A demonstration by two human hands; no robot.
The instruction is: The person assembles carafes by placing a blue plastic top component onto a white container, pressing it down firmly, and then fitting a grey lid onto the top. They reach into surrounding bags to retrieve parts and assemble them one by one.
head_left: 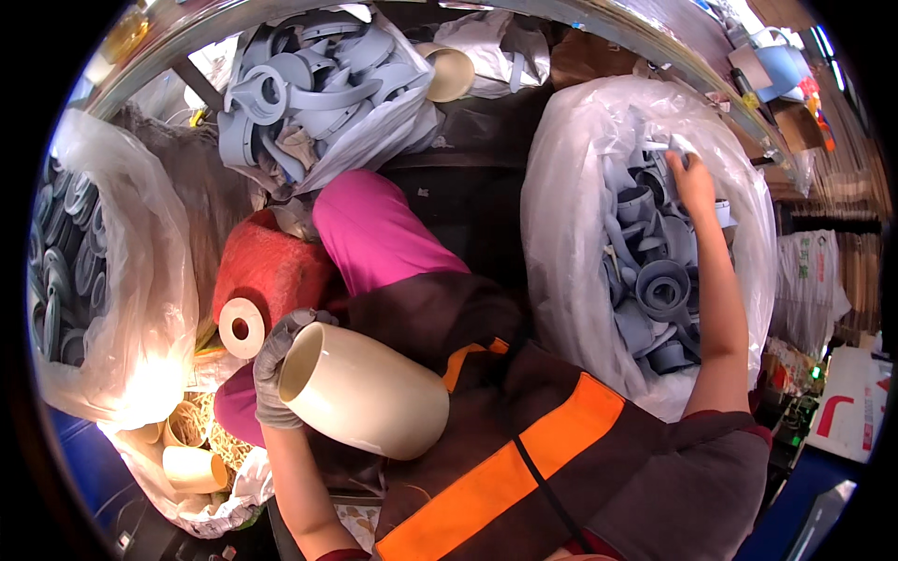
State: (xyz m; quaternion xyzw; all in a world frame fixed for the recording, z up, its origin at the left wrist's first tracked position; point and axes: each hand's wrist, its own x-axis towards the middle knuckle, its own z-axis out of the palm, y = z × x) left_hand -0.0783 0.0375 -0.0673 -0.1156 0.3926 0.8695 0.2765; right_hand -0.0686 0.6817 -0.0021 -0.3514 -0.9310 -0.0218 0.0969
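Observation:
A grey glove covers my left hand (278, 369), which is wrapped round the rim end of a large cream plastic cup-shaped piece (379, 393). The piece lies tilted across my lap, its open mouth toward the glove. My bare right hand (690, 179) reaches into a clear plastic bag (571, 140) at the right. Its fingers are bent and pressed against a light grey plastic part (657, 147); the fingertips are partly hidden. Below that hand lie many grey plastic fittings (662, 288), some round and ringed, some curved.
Left of my knee is a red block (267, 257) with a pale ring (241, 327). Grey parts fill a sack (327, 103) at the back and a plastic bag (140, 215) far left. A lower-left bag holds cream cups (195, 469). A metal-edged shelf (599, 33) spans the far side.

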